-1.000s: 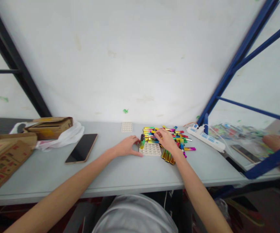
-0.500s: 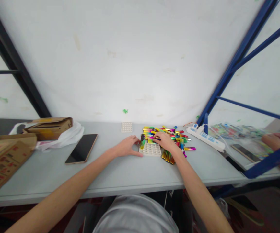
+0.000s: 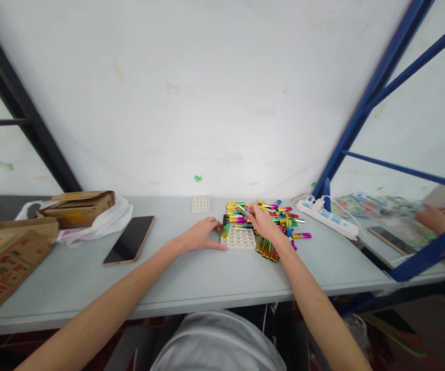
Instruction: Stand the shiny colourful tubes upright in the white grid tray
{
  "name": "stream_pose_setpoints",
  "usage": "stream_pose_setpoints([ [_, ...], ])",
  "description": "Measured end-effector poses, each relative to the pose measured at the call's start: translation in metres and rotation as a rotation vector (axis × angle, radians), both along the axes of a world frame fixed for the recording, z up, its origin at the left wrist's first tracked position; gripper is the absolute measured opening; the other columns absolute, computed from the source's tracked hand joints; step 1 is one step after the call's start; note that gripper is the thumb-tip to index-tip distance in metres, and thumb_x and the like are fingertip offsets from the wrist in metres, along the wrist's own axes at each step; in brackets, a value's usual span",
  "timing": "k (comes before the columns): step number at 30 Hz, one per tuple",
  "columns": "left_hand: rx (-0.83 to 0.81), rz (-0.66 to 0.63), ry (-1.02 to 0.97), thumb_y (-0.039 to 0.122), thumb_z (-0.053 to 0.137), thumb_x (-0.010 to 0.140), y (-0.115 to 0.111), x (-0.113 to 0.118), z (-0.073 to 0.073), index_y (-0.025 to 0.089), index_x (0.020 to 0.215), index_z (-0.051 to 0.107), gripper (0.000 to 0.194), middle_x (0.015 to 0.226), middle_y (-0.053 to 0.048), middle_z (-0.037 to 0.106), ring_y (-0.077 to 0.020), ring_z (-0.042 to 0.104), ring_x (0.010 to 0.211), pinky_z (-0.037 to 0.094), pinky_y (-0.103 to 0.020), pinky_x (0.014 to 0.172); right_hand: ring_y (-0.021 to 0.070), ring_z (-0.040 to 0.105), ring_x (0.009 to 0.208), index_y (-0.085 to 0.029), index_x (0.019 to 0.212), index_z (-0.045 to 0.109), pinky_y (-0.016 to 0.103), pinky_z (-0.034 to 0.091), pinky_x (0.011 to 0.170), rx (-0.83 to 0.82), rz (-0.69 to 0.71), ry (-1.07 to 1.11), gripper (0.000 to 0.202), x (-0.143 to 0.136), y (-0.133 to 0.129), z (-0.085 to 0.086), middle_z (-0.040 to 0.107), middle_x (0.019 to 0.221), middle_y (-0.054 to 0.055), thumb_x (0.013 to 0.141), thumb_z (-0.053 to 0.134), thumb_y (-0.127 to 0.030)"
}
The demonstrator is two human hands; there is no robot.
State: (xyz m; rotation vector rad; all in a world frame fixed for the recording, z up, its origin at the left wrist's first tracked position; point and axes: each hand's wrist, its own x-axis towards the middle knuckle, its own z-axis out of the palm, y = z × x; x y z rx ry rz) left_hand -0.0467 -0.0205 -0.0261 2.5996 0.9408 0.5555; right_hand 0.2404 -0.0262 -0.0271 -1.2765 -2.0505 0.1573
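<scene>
A white tray with rows of holes lies on the grey table, and a few shiny green and yellow lighters stand upright at its left end. My left hand rests at the tray's left side, thumb and fingers apart, fingertips beside the standing lighters. Above the pile's left part, my right hand pinches a shiny gold-coloured lighter. Many metallic coloured lighters lie loose behind and to the right of the tray.
A second white tray lies near the wall. Left are a phone, a plastic bag and cardboard boxes. Right are a power strip, a blue metal frame and another person's hands.
My right hand has lifted slightly from the pile, and a gold-coloured lighter now shows at its fingertips. My left hand stays at the tray. The camera view has shifted slightly.
</scene>
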Motion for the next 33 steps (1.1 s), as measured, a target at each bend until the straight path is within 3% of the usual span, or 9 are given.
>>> stream_pose_setpoints([
  [4, -0.002, 0.003, 0.006, 0.078, 0.079, 0.069, 0.001, 0.000, -0.001, 0.018, 0.103, 0.068, 0.070, 0.105, -0.010, 0.068, -0.0298, 0.064, 0.097, 0.052, -0.039, 0.089, 0.0214, 0.063, 0.067, -0.021, 0.106, 0.058, 0.032, 0.045, 0.071, 0.007, -0.046, 0.138, 0.018, -0.004, -0.003, 0.008, 0.069, 0.074, 0.001, 0.105, 0.047, -0.036],
  [16, 0.002, -0.005, -0.004, 0.080, 0.077, 0.070, -0.002, 0.000, 0.002, 0.019, 0.101, 0.068, 0.069, 0.105, -0.010, 0.068, -0.0302, 0.064, 0.097, 0.052, -0.039, 0.089, 0.0186, 0.058, 0.066, -0.020, 0.105, 0.071, 0.029, 0.044, 0.064, -0.113, 0.021, 0.309, 0.037, -0.015, -0.001, 0.003, 0.066, 0.075, 0.000, 0.098, 0.057, -0.053],
  [19, -0.001, -0.011, 0.004, 0.078, 0.078, 0.071, -0.002, 0.000, 0.003, 0.018, 0.102, 0.068, 0.068, 0.105, -0.010, 0.067, -0.0303, 0.064, 0.099, 0.051, -0.038, 0.090, 0.0175, 0.054, 0.064, -0.020, 0.091, 0.069, 0.029, 0.043, 0.062, -0.107, 0.016, 0.333, 0.040, -0.014, 0.002, 0.002, 0.061, 0.070, -0.001, 0.093, 0.062, -0.059],
  [23, 0.001, -0.012, 0.001, 0.078, 0.078, 0.071, -0.001, 0.000, 0.002, 0.018, 0.103, 0.068, 0.069, 0.105, -0.010, 0.067, -0.0310, 0.064, 0.100, 0.052, -0.039, 0.091, 0.0174, 0.052, 0.064, -0.022, 0.073, 0.055, 0.029, 0.042, 0.062, -0.110, 0.011, 0.334, 0.048, -0.014, 0.004, 0.002, 0.054, 0.065, -0.002, 0.093, 0.060, -0.065],
  [29, -0.004, -0.015, -0.004, 0.079, 0.078, 0.071, 0.000, 0.001, 0.001, 0.019, 0.102, 0.068, 0.068, 0.105, -0.010, 0.067, -0.0305, 0.064, 0.099, 0.052, -0.039, 0.090, 0.0202, 0.063, 0.080, -0.023, 0.088, 0.055, 0.033, 0.051, 0.079, -0.129, 0.078, 0.420, 0.045, -0.020, 0.001, 0.004, 0.068, 0.082, 0.002, 0.103, 0.043, -0.064],
  [31, -0.004, -0.019, -0.001, 0.079, 0.078, 0.071, 0.000, 0.001, 0.001, 0.019, 0.101, 0.067, 0.068, 0.104, -0.009, 0.067, -0.0302, 0.064, 0.098, 0.051, -0.039, 0.090, 0.0202, 0.065, 0.078, -0.024, 0.091, 0.053, 0.033, 0.053, 0.080, -0.178, 0.137, 0.450, 0.044, -0.023, -0.001, 0.004, 0.067, 0.076, 0.001, 0.104, 0.039, -0.064],
  [33, -0.002, -0.017, -0.003, 0.079, 0.078, 0.071, 0.000, 0.000, 0.001, 0.019, 0.100, 0.067, 0.068, 0.104, -0.009, 0.067, -0.0302, 0.064, 0.098, 0.051, -0.039, 0.090, 0.0193, 0.062, 0.067, -0.025, 0.093, 0.052, 0.031, 0.053, 0.071, -0.184, 0.136, 0.409, 0.046, -0.026, -0.003, 0.004, 0.062, 0.066, -0.002, 0.105, 0.034, -0.066],
])
